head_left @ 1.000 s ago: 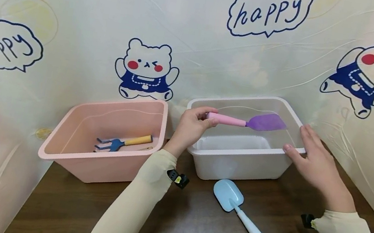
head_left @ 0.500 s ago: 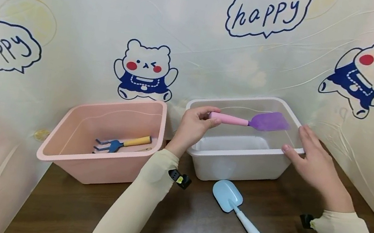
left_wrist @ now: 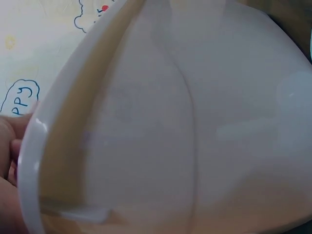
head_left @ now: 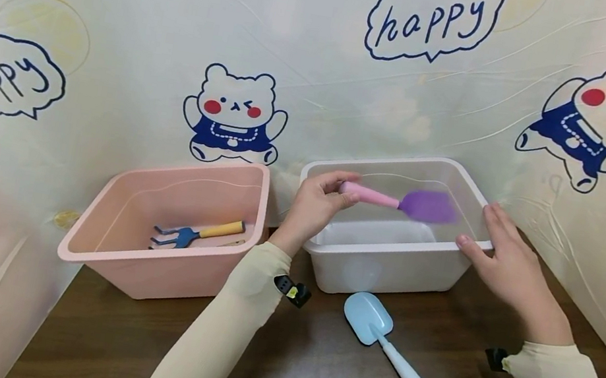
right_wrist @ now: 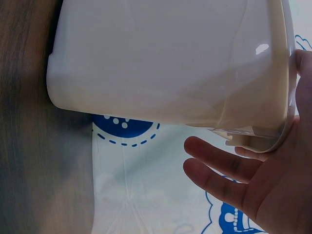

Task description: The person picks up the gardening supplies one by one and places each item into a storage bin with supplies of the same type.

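My left hand (head_left: 320, 204), over the left end of a white plastic bin (head_left: 383, 248), pinches a toy spade (head_left: 371, 196) by the end of its pink handle. Its purple blade, blurred, points right above the bin's inside. In the left wrist view, the hand (left_wrist: 9, 165) shows only partly, at the bin's rim. My right hand (head_left: 512, 267) rests on the bin's right front corner, thumb on the front rim. From the right wrist, two of its fingers (right_wrist: 222, 161) appear straight and apart beside the bin's wall. On the table in front lies a light blue toy shovel (head_left: 406, 370).
A pink bin (head_left: 157, 271) stands left of the white one; a toy hand rake (head_left: 198, 233) with blue tines and a yellow handle lies inside. Both bins sit on a dark wooden table (head_left: 272, 371) against a printed sheet (head_left: 334, 74).
The purple blade has dipped a little, while its handle stays in my left hand. My right hand keeps its place on the white bin.
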Demonstrator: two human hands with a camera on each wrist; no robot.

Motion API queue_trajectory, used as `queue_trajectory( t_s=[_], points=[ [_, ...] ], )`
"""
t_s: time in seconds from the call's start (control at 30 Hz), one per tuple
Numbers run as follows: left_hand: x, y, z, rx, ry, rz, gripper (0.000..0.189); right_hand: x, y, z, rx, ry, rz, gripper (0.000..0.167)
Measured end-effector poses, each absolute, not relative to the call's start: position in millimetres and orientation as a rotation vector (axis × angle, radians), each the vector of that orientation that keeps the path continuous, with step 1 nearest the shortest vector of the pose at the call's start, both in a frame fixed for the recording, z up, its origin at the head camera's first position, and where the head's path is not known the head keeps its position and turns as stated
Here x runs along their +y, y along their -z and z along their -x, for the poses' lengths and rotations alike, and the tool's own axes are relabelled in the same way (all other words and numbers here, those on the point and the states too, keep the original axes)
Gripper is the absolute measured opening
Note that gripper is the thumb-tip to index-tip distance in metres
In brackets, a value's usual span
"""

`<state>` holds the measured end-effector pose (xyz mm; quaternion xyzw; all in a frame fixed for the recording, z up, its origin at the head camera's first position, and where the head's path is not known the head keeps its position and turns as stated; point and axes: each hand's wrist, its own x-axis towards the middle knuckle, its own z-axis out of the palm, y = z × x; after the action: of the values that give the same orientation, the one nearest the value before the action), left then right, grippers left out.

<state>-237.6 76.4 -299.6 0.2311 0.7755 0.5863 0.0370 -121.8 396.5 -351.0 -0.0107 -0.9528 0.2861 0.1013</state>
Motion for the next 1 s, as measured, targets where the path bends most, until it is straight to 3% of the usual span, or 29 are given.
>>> queue_trajectory(
  t_s=[0.13, 0.2, 0.47, 0.73, 0.83, 1.0],
  points=[
    [75.6, 297.5, 236.7, 2.347, -1.723, -0.748, 0.067, 396.3, 351.5, 121.9, -2.829, -0.854, 0.045, 0.092],
    [74.6, 297.2, 235.9, 2.339, -1.691, -0.777, 0.070, 395.9, 351.5, 121.8, -2.836, -0.857, 0.051, 0.092],
    [70.4, 293.6, 217.4, 2.252, -1.668, -1.006, 0.053, 396.3, 350.8, 122.6, -2.843, -0.860, 0.043, 0.092],
    [87.4, 309.7, 164.1, 2.107, -1.571, -1.165, 0.035, 397.2, 350.2, 121.7, -2.823, -0.857, 0.024, 0.090],
    [98.1, 330.3, 145.2, 2.050, -1.353, -1.274, 0.027, 397.0, 349.7, 120.7, -2.808, -0.854, 0.017, 0.090],
    [112.1, 363.4, 117.0, 2.037, -0.701, -1.423, 0.033, 395.9, 349.3, 120.6, -2.806, -0.863, 0.015, 0.089]
  ],
)
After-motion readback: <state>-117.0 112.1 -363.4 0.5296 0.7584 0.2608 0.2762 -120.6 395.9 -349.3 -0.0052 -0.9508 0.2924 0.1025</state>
